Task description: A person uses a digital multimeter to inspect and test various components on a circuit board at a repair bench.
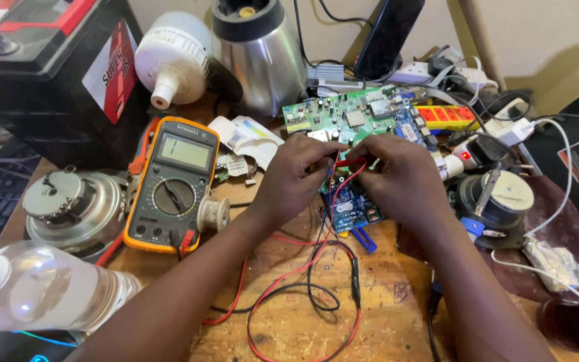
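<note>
Two hands meet over a small blue circuit board (350, 204) near the middle of the wooden bench (397, 302). The left hand (296, 175) has its fingers curled shut around a probe, though the probe itself is mostly hidden under the knuckles; the right hand (400, 177) pinches the red probe (358, 161) between thumb and fingertips, its tip pointing toward the left hand. The blue board lies just under both hands, partly covered by them.

From the probes, red and black test leads (309, 281) run toward six o'clock and loop over the bench. At twelve o'clock from the hands, touching the blue board's far edge, lies a larger green circuit board (343, 114). At nine o'clock stands a yellow-cased multimeter (172, 184), tilted, with a spool of solder wire (213, 214) just beside its lower right corner. Farther out at nine o'clock sits a metal motor (72, 204). At three o'clock is a round black reel (500, 198). A clear plastic bottle (48, 288) lies at eight o'clock, and a steel blender base (259, 53) stands at eleven o'clock.
</note>
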